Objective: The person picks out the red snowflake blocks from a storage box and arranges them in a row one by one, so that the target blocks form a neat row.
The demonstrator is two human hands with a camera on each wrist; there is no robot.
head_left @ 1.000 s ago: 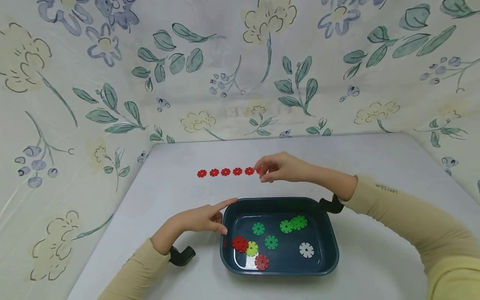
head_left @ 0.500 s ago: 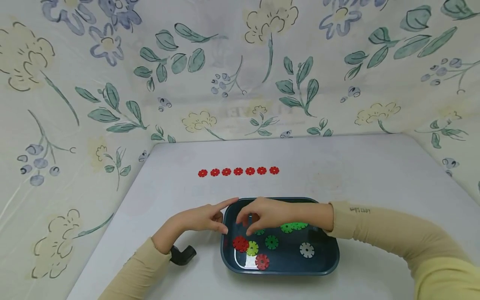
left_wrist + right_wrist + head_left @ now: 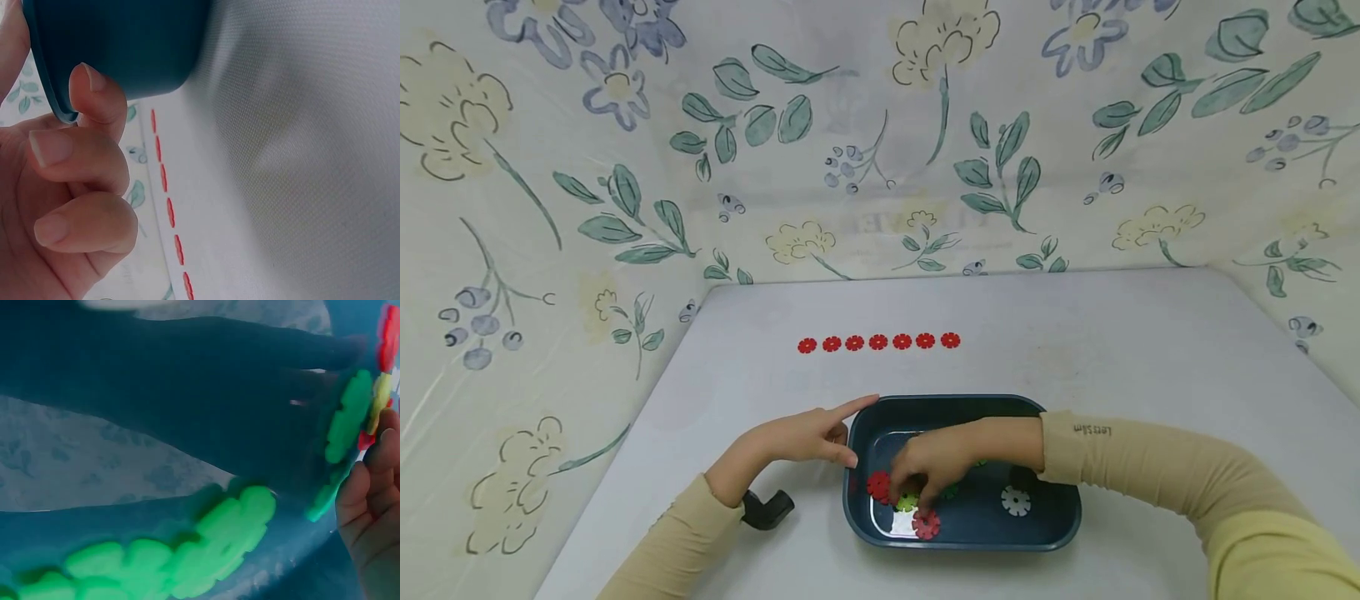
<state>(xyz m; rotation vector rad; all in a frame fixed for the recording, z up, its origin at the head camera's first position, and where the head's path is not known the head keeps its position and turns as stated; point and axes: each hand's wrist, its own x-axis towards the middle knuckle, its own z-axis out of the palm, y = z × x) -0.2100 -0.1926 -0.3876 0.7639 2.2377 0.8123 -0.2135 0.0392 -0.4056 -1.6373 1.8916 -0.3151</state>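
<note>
My left hand (image 3: 797,435) holds the left rim of a dark blue plastic tray (image 3: 962,547). Its index finger stretches along to the far corner, and the thumb tip lies on the rim; in the left wrist view the other fingers (image 3: 87,222) curl outside the wall. Down inside the tray, my right hand (image 3: 936,458) has bent, parted fingers among notched plastic discs. Its fingertips are right at a yellow-green disc (image 3: 907,502) and a red disc (image 3: 927,527), beside overlapping red discs (image 3: 877,485). In the right wrist view, dark green discs (image 3: 350,415) lie near the fingers.
Several red discs (image 3: 878,342) form a straight row on the white table (image 3: 1112,350) behind the tray. Also in the tray are a white disc (image 3: 1016,501) and bright green discs (image 3: 219,550). A floral-print cloth (image 3: 850,217) hangs beyond the table.
My right hand has left the right end of the red row, showing seven's-end disc lying there, and has come down into the tray. The left hand stays on the rim.
</note>
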